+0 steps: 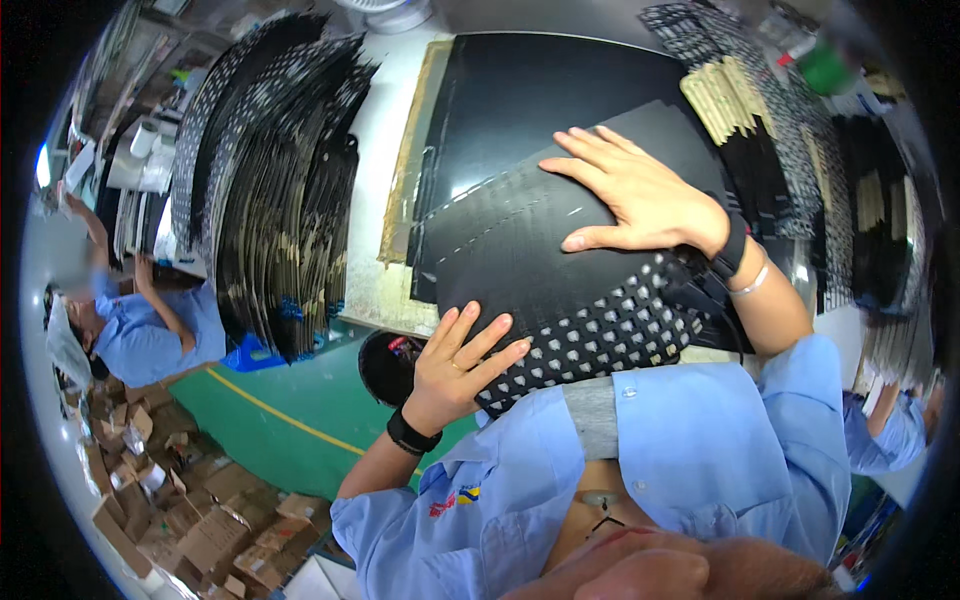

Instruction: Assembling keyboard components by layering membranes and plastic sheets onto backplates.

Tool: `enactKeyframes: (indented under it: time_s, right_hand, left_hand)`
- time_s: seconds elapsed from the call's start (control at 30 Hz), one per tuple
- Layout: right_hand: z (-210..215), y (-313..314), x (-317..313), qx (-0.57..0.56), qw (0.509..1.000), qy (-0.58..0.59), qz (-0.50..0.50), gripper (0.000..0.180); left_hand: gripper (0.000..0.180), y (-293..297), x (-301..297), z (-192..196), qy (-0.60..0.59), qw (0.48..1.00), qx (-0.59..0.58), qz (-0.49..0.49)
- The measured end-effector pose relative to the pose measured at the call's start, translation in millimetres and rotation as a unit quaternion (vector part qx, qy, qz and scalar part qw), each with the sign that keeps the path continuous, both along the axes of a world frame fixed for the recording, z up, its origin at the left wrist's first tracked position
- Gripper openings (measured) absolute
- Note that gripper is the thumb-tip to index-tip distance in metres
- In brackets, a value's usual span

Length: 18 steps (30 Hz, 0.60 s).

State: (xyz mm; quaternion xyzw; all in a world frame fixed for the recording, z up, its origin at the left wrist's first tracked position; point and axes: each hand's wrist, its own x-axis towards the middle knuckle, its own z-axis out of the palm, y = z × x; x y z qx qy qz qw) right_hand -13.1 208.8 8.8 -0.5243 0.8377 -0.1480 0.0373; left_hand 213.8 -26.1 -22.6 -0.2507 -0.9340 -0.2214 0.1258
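Observation:
A thin, flexible black sheet (510, 240) with rows of small slits lies across a larger flat black board (570, 85). Along its near side runs a black band dotted with pale shapes (590, 338), close to my body. My right hand (645, 200) rests flat on the sheet's upper right part, fingers spread and thumb out. At the near left edge, my left hand (460, 365) lays its outstretched fingers over the sheet and the dotted band; its thumb is hidden. Neither hand visibly closes around anything.
Tall stacks of black dotted pieces (285, 190) stand at the left. More pieces with cream ends (725, 100) lie at the right. A dark round bin (388, 368) sits below the table edge. Cardboard boxes (210, 535) cover the floor lower left. A co-worker (160, 335) is at far left.

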Motion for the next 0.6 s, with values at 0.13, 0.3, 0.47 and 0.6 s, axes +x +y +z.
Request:
enactKeyframes:
  time_s: [0.13, 0.3, 0.47, 0.6]
  right_hand:
    - [0, 0, 3, -0.034, 0.999, -0.02, -0.009, 0.085]
    - [-5, 0, 25, -0.039, 0.998, -0.038, 0.019, 0.096]
    - [3, 14, 62, 0.01, 0.995, -0.094, 0.023, 0.097]
    - [1, 32, 60, -0.048, 0.991, -0.119, 0.039, 0.095]
  left_hand:
    - [0.03, -2, -6, -3, 0.046, 0.998, -0.036, 0.011]
    - [0.02, -24, 20, -34, 0.23, 0.962, -0.149, 0.01]
    - [0.023, -7, 2, -21, 0.17, 0.975, -0.03, -0.14]
    - [0.024, 2, -10, 9, 0.116, 0.977, -0.074, -0.16]
